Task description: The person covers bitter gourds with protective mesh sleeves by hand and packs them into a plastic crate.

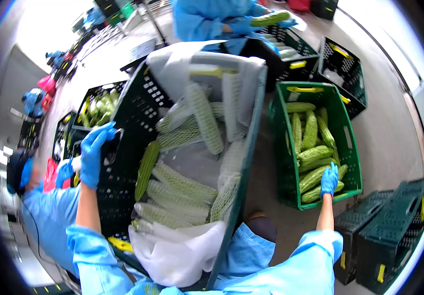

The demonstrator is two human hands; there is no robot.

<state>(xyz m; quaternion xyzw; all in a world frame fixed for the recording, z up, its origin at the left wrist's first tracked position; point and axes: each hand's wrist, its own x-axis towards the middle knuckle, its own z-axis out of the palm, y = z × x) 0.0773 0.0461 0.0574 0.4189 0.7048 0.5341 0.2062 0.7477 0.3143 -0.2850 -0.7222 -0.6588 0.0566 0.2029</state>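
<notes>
My left hand (93,153), in a blue glove, is raised beside the left wall of the large dark crate (257,118). Its fingers are loosely bent and nothing shows in them. Close to it, a bare bitter melon (147,169) lies slanted along the inside of that wall. Several paler bitter melons in white foam nets (204,118) lie deeper in the crate. My right hand (329,181), also gloved, reaches into the green crate (284,179). Its fingers stretch over a bitter melon (313,179) among several others; they appear to touch it, but their undersides are hidden.
White foam sheet (172,253) drapes the large crate's near end. A co-worker in blue (202,19) holds a bitter melon (271,18) at the far side. Another person (49,221) is at the left. Dark crates (394,221) stand at right; more (342,73) stand behind.
</notes>
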